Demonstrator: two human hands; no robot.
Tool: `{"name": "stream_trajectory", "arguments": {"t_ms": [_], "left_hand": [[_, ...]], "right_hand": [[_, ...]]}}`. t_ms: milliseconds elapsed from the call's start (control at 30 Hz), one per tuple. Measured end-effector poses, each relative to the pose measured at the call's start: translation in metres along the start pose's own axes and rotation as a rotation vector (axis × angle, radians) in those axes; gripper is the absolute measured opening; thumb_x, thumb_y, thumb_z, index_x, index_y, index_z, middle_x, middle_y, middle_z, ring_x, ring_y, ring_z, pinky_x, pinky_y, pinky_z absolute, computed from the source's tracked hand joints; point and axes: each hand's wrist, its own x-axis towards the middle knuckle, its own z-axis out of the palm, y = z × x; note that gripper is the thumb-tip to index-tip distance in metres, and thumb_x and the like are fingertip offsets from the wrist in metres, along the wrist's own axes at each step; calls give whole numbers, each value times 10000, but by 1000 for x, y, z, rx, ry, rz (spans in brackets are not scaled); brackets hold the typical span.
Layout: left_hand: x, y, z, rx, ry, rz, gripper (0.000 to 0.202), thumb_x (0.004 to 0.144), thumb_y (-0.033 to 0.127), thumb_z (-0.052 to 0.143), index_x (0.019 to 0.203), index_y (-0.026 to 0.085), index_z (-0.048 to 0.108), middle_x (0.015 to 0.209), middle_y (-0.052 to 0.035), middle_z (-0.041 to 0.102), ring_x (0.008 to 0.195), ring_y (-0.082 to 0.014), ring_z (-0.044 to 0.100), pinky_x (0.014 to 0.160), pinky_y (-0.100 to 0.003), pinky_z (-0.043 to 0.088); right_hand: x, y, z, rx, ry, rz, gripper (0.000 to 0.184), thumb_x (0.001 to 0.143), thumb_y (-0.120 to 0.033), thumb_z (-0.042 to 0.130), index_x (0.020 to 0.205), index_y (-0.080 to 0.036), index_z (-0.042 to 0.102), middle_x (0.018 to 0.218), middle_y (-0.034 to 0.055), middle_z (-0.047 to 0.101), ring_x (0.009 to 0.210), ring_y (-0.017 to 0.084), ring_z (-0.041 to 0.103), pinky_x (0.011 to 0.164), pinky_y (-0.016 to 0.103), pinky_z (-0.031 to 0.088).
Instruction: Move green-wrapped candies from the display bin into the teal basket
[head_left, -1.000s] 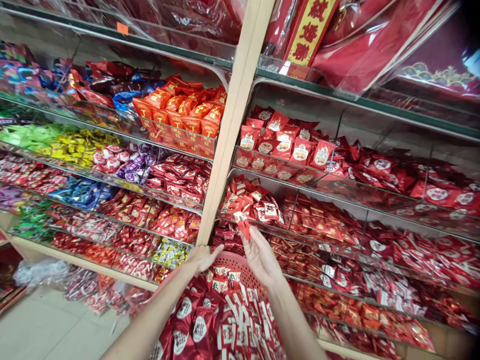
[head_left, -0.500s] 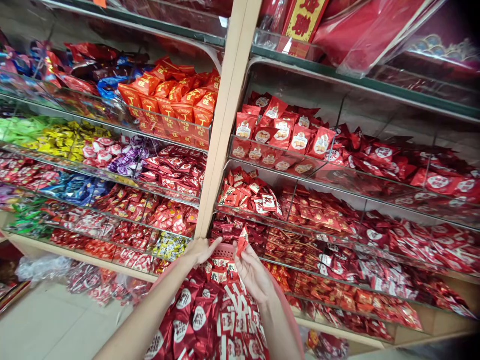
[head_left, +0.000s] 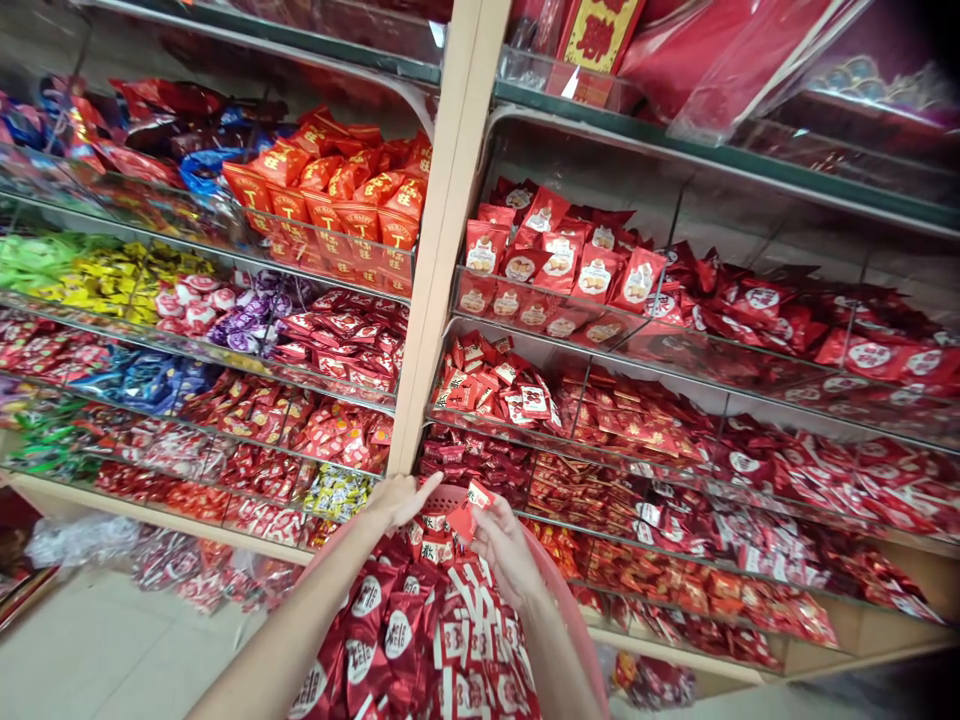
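Observation:
A pink basket [head_left: 581,610] sits below my hands, filled with wrapped sweets. Dark red packets with white ovals [head_left: 397,632] lie on its left, and red-and-white packets [head_left: 476,640] fill its right side. At the far rim rests my left hand [head_left: 394,500], closed on the edge with its thumb stretched to the right; its other fingers are partly hidden. My right hand [head_left: 501,545] pinches a small red candy packet [head_left: 474,503] between thumb and fingers, just above the basket's far end. Below it lie similar red packets with black lettering [head_left: 436,550].
Clear-fronted shelves of wrapped sweets stand ahead, split by a wooden upright [head_left: 431,290]. Right of it sits a bin of red packets [head_left: 491,385] like the held one. Orange-red bags [head_left: 330,190] fill an upper left bin. Plastic bags of sweets [head_left: 187,570] lie on the floor at left.
My right hand has turned and lowered the packet slightly to the left, over the basket, so its printed face shows. My left hand stays at the rim. The view has shifted a little.

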Motion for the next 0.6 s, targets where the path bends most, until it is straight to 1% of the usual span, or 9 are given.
{"name": "stream_trajectory", "arguments": {"t_ms": [67, 167, 200, 267, 367, 433, 467, 533, 600], "left_hand": [[-2, 1, -2, -3, -9, 11, 908, 729, 779, 71, 812, 128, 698, 920, -201, 685, 893, -297, 640, 763, -352, 454], [-4, 1, -4, -3, -25, 28, 944, 723, 780, 24, 762, 124, 701, 851, -205, 691, 837, -304, 650, 739, -366, 455], [-4, 1, -4, -2, -23, 32, 951, 721, 781, 15, 754, 124, 702, 847, -206, 691, 834, -308, 649, 733, -372, 455], [-5, 1, -4, 0, -13, 38, 959, 717, 784, 10, 755, 124, 705, 858, -207, 688, 845, -316, 644, 724, -380, 457], [-5, 1, -3, -1, -9, 43, 962, 718, 781, 4, 748, 125, 707, 866, -206, 687, 850, -315, 642, 712, -379, 461], [-6, 2, -3, 4, -5, 42, 957, 723, 776, 1, 732, 128, 706, 848, -202, 689, 842, -312, 644, 716, -377, 461], [-6, 3, -4, 8, -5, 41, 954, 725, 773, 0, 723, 130, 705, 834, -200, 690, 837, -312, 645, 719, -378, 461], [-6, 4, -5, 15, -18, 37, 943, 729, 769, 4, 707, 134, 701, 809, -194, 691, 822, -310, 648, 724, -379, 462], [-5, 4, -5, 17, -29, 30, 925, 735, 765, 21, 708, 137, 700, 813, -191, 692, 824, -306, 649, 731, -374, 464]], "right_hand": [[4, 8, -6, -162, 18, -17, 254, 772, -406, 575, 921, -220, 487, 807, -10, 595, 712, 136, 586, 683, 294, 483], [9, 19, -14, -582, 61, -122, 213, 754, -404, 559, 796, -202, 506, 635, -33, 528, 594, 133, 513, 579, 258, 424], [10, 21, -16, -713, 67, -149, 186, 751, -380, 553, 782, -201, 513, 603, -40, 505, 569, 129, 487, 555, 247, 397], [11, 24, -18, -909, 47, -151, 126, 752, -322, 530, 793, -203, 534, 561, -52, 472, 526, 119, 442, 523, 232, 344], [9, 24, -17, -1075, -26, -103, 128, 747, -268, 511, 844, -205, 565, 547, -56, 470, 501, 112, 416, 509, 223, 298], [7, 23, -16, -1152, -64, -78, 158, 736, -253, 513, 870, -203, 580, 568, -46, 499, 531, 121, 443, 536, 229, 308], [6, 22, -16, -1186, -67, -73, 177, 731, -249, 516, 887, -203, 585, 602, -35, 528, 577, 133, 476, 574, 238, 328], [5, 22, -16, -1246, -52, -60, 206, 725, -252, 525, 913, -209, 597, 713, -7, 592, 725, 169, 535, 703, 283, 355], [6, 24, -16, -1278, -37, -51, 206, 726, -260, 534, 914, -222, 608, 835, 11, 624, 869, 200, 544, 840, 351, 318]]}}
